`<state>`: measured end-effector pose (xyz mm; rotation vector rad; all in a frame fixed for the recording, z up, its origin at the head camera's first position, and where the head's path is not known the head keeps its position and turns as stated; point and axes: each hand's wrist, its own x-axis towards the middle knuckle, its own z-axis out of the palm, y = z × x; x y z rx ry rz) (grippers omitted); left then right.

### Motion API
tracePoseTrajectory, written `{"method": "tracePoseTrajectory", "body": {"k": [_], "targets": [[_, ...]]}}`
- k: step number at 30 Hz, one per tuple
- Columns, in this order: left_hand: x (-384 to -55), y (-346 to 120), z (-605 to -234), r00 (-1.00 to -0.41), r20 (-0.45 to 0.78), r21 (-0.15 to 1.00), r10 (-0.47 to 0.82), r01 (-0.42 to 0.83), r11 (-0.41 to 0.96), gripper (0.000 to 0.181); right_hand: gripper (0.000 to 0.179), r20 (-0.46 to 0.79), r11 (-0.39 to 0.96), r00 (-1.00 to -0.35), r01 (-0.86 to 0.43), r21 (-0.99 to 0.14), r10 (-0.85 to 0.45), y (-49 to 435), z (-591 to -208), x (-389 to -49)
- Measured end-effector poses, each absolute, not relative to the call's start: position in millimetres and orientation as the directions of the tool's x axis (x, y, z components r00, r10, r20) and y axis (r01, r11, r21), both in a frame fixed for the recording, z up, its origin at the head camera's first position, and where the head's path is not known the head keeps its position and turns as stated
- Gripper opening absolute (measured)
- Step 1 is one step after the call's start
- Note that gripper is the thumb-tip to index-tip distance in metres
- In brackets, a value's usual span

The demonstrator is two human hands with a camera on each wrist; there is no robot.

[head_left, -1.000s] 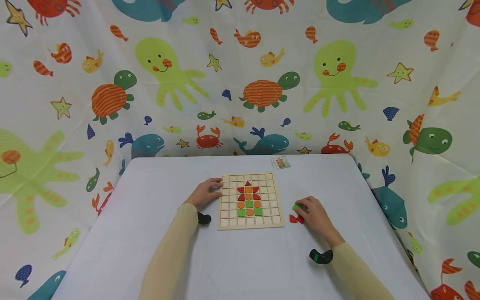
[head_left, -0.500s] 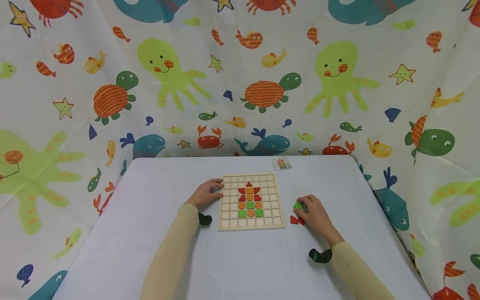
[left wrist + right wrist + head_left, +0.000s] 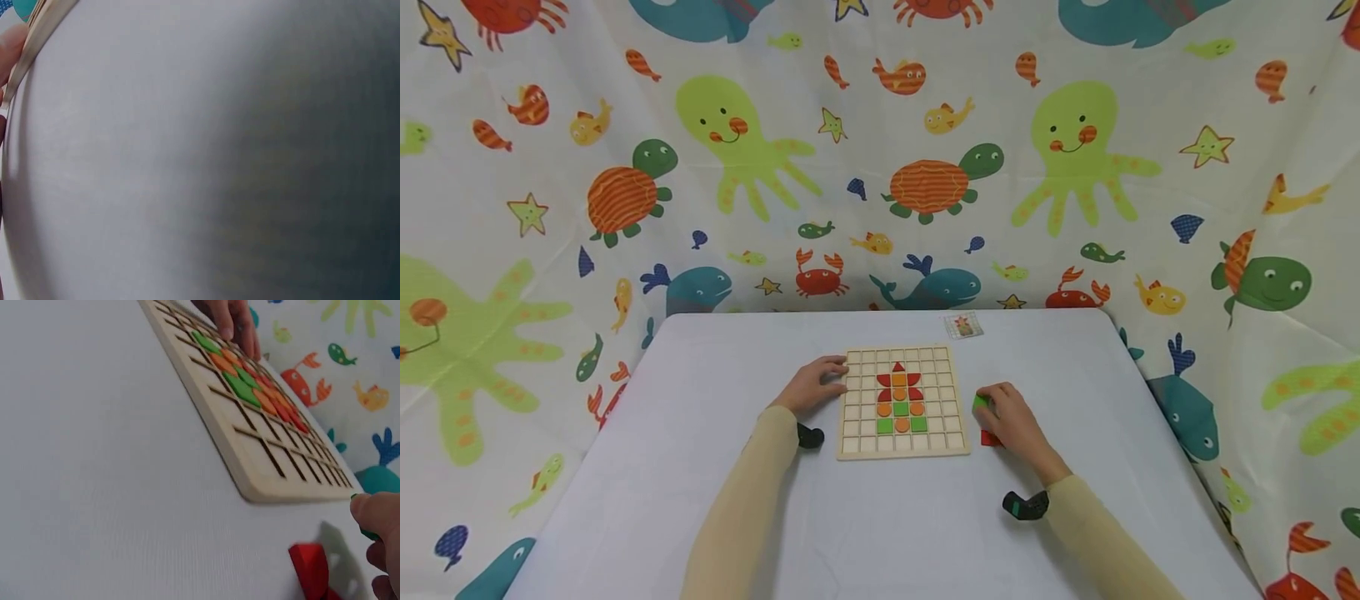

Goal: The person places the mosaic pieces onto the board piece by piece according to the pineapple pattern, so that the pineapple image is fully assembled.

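A wooden grid board point(image 3: 859, 447) lies mid-table, bearing red, orange and green flat pieces in a symmetrical figure. My left hand point(image 3: 808, 385) rests against its left edge, fingertips at the rim; the left wrist view catches only a bit of fingers point(image 3: 9, 49) beside the board's edge. To the right of the board, my right hand point(image 3: 1013, 422) pinches a green block point(image 3: 981, 402) between thumb and fingers, just above the table. Most of that block is hidden by the thumb in the right wrist view. Below this hand lie red pieces point(image 3: 990, 438), partly covered by it.
A small picture card point(image 3: 964, 326) lies behind the board near the table's far edge. Black wrist cameras sit at both wrists, the right one point(image 3: 1025, 505) close over the white tabletop. A curtain point(image 3: 850, 108) printed with sea animals hangs behind and beside the table.
My right hand has moved left, toward the board, and slightly away from me with the green block in its fingers. It covers more of the red pieces now. My left hand stays at the board's edge.
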<state>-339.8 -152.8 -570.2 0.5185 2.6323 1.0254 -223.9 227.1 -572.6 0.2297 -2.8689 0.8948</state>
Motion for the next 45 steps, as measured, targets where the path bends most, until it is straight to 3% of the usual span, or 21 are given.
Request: {"method": "tracePoseTrajectory", "body": {"k": [7, 11, 16, 25, 45], "targets": [[-342, -153, -571, -0.897, -0.106, 0.693, 0.429, 0.243, 0.679, 0.045, 0.027, 0.220, 0.687, -0.935, -0.353, -0.635, -0.277, 176, -562, -220], [-343, -154, -572, -0.895, -0.102, 0.695, 0.435, 0.248, 0.674, 0.046, 0.025, 0.236, 0.644, -0.885, -0.456, -0.614, -0.402, 151, -568, -214], [-342, -153, -573, -0.897, -0.097, 0.696, 0.431, 0.249, 0.673, 0.045, 0.026, 0.233, 0.651, -0.857, -0.503, -0.568, -0.459, 134, -578, -210], [-344, -153, -574, -0.896, -0.105, 0.693, 0.432, 0.245, 0.678, 0.047, 0.022, 0.273, 0.706, -0.836, -0.549, -0.449, -0.476, 129, -582, -209], [-344, -153, -575, -0.901, -0.099, 0.684, 0.423, 0.247, 0.686, 0.048, 0.021, 0.302, 0.736, -0.839, -0.543, -0.404, -0.453, 132, -579, -202]]}}
